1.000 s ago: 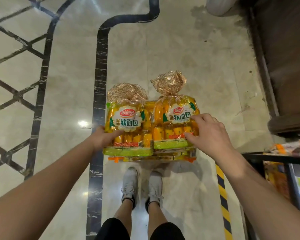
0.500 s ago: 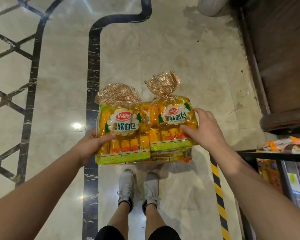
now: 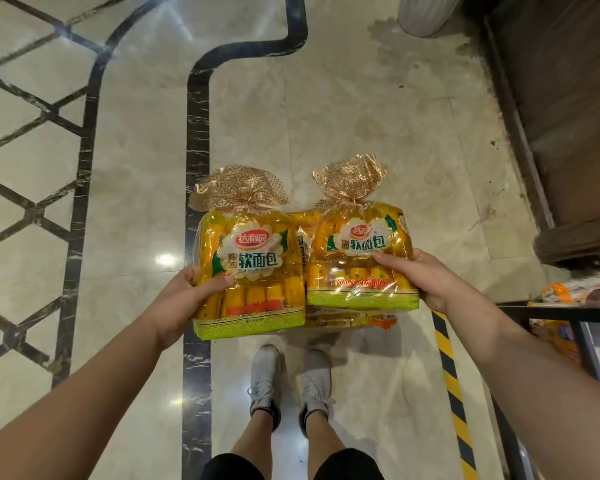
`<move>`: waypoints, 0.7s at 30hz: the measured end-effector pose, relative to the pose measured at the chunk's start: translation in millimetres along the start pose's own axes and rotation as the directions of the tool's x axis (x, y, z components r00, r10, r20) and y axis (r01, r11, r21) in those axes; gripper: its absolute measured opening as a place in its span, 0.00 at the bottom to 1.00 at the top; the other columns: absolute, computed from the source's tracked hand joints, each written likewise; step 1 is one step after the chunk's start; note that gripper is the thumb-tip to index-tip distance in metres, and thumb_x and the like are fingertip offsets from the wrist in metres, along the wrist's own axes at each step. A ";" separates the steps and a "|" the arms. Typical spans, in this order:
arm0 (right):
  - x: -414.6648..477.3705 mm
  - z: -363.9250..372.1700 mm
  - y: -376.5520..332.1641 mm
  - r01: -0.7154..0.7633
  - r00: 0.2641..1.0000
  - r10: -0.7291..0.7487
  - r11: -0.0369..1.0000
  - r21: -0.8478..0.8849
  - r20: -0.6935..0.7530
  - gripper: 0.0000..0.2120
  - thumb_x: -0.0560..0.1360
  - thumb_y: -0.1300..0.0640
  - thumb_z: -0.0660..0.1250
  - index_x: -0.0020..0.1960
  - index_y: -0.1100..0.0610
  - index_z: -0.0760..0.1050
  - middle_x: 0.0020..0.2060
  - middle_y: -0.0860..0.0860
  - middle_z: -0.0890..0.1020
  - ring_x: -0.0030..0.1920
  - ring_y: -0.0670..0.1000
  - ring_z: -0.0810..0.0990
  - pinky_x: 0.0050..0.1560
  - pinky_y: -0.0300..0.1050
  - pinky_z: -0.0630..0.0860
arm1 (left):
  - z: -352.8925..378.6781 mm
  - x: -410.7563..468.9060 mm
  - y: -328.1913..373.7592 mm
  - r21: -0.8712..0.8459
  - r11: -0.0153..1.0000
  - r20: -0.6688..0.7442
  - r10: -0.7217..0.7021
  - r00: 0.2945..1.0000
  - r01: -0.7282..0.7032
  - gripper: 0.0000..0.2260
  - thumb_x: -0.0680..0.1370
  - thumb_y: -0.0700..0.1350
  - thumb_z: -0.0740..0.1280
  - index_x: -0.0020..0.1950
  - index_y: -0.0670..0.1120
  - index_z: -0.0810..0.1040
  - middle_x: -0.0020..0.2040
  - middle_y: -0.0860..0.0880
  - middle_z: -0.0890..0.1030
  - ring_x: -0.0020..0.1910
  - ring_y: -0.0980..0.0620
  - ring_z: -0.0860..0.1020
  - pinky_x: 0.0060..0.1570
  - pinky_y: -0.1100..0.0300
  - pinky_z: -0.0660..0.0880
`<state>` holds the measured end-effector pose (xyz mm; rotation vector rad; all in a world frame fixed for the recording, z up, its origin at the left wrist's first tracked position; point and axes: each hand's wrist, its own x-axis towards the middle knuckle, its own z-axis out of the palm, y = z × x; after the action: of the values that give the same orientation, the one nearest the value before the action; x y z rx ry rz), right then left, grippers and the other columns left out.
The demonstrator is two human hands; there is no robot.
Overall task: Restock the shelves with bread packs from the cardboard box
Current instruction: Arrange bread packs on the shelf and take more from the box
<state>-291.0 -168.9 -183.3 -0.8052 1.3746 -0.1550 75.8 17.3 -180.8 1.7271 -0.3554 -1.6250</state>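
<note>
Legs in black shorts and two grey shoes (image 3: 288, 379) stand at the bottom of the view, on a shiny pale floor (image 3: 361, 116). Two bare arms reach forward over them. The left grip (image 3: 184, 303) holds the left bread pack (image 3: 253, 271) by its left edge, with the thumb lying on the front and the fingers hidden behind. The right grip (image 3: 426, 282) holds the right bread pack (image 3: 361, 258) by its right edge in the same way. Both packs are yellow, with a white flower label and a gold, crinkly tied top that points away from the person. They sit side by side and touch, above the floor and just past the shoes. More yellow packs (image 3: 347, 318) peek out under and between them; I cannot tell if these are carried or lie on the floor. A yellow and black stripe (image 3: 451, 375) runs along the floor on the right, beside a dark shelf (image 3: 551, 310) with other wrapped food (image 3: 582, 291) on top. A thick black line (image 3: 198, 133) runs up the floor and bends to the right. Farther off on the right stands a big brown wooden thing (image 3: 568, 133), and beside it a white ribbed pot (image 3: 426, 12).
</note>
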 end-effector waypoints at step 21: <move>-237.5 -54.3 -118.9 0.419 0.906 -0.421 0.875 0.242 -0.045 0.36 0.62 0.49 0.83 0.67 0.54 0.75 0.58 0.58 0.86 0.57 0.59 0.86 0.58 0.59 0.82 | 58.6 -166.0 197.1 0.011 0.929 0.183 0.362 0.914 -0.370 0.45 0.54 0.61 0.85 0.67 0.46 0.78 0.61 0.39 0.84 0.56 0.37 0.84 0.50 0.49 0.84</move>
<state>-353.9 -149.6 79.7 -0.8824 1.1260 -0.6508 46.8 -31.6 77.3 1.4428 -0.7603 -1.5017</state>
